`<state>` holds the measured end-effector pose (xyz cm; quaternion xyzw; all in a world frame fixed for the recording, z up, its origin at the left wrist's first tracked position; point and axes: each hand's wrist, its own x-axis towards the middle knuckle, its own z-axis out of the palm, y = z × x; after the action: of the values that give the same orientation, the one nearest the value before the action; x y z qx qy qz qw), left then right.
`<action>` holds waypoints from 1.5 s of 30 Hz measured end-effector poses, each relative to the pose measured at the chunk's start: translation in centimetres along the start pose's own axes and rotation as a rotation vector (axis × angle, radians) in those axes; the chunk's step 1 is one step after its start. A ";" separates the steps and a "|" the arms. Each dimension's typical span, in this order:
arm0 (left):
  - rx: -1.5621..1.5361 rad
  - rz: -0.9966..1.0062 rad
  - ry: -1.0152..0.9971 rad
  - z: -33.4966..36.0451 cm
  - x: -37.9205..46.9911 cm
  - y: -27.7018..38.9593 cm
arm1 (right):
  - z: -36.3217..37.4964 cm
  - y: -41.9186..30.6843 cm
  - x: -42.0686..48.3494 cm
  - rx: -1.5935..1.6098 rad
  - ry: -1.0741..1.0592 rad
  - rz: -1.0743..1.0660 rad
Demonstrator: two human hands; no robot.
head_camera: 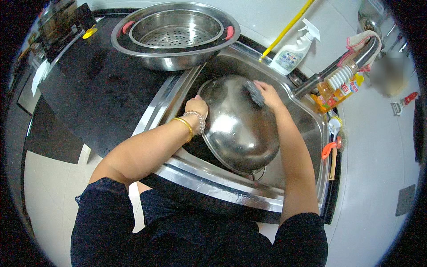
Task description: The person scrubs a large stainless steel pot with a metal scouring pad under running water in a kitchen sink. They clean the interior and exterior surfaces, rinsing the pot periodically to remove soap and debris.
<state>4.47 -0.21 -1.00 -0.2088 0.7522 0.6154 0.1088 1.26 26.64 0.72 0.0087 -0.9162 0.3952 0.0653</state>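
A large rounded metal pan or pot (230, 133) is tilted in the stainless steel sink (303, 123), its shiny outer side facing up. My left hand (197, 108) grips its rim at the left; a gold bangle and a clear bead bracelet circle that wrist. Against the upper right of the curved surface, my right hand (268, 95) holds a grey scouring pad (255, 93). A wire-like loop handle (258, 175) shows at the pan's lower edge. The fingertips of my left hand are hidden behind the rim.
A steel basin (160, 61) holding a perforated steamer (176, 36) stands on the black counter (100, 83). Behind the sink are a spray bottle (295, 50), the faucet (313, 85) with a cloth (365, 45) over it, and a soap pouch (328, 101). Brushes (334, 125) line the right edge.
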 end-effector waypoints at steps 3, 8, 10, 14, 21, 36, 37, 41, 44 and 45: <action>-0.098 -0.243 -0.006 -0.3 -0.7 1.2 | 3.5 -7.3 2.4 0.229 -0.314 -0.032; -0.329 -0.154 -0.293 0.9 4.0 -3.5 | 5.9 -14.5 -1.9 -0.005 -0.526 -0.372; -0.180 -0.154 -0.243 0.7 6.0 -5.3 | 5.8 -15.6 -6.3 -0.126 -0.460 -0.582; 0.042 -0.226 -0.097 -0.8 -3.2 2.0 | 3.3 -14.6 -15.8 -0.326 -0.319 -0.640; 0.114 -0.073 0.006 -0.4 -1.6 0.1 | -2.5 -0.9 -19.4 0.110 -0.059 -0.179; 0.053 -0.219 -0.002 -0.6 -1.5 1.1 | -0.9 3.4 -9.6 -0.489 0.062 -0.045; 0.036 -0.228 -0.002 -0.7 -1.6 1.0 | 0.3 2.6 -9.6 -0.358 0.085 -0.132; -0.004 -0.258 0.014 -1.5 -1.0 0.3 | 1.8 -6.6 -13.3 -0.205 -0.115 -0.361; -0.055 -0.189 -0.046 0.5 0.9 -0.8 | -1.6 5.9 -11.0 0.067 0.029 -0.104; -0.083 -0.163 -0.048 0.6 2.3 -1.8 | -1.9 8.5 -9.9 0.045 0.093 0.005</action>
<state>3.18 -0.36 -3.72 -0.2588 0.7038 0.6400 0.1676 10.75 33.46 -5.39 -0.0107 -0.9031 0.4158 0.1068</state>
